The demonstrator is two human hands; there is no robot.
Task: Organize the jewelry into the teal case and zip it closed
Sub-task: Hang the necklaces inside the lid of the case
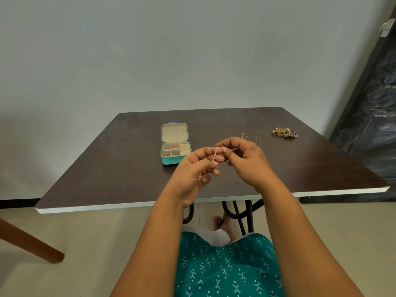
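Both hands pinch a thin chain (216, 154) above the surface: left hand (194, 174), right hand (246, 159). Teal case (175, 144) open, just left. Next, probably: lower chain into a compartment.

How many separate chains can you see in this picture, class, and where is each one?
3. One chain is pinched between both hands above the table; two thin chains lie beyond the right hand. The jewelry pile may hide more.

The right hand (246, 161) is hiding the near ends of two thin chains (245, 136); the jewelry pile (285, 132) near the tabletop's far right corner is looking too small to identify.
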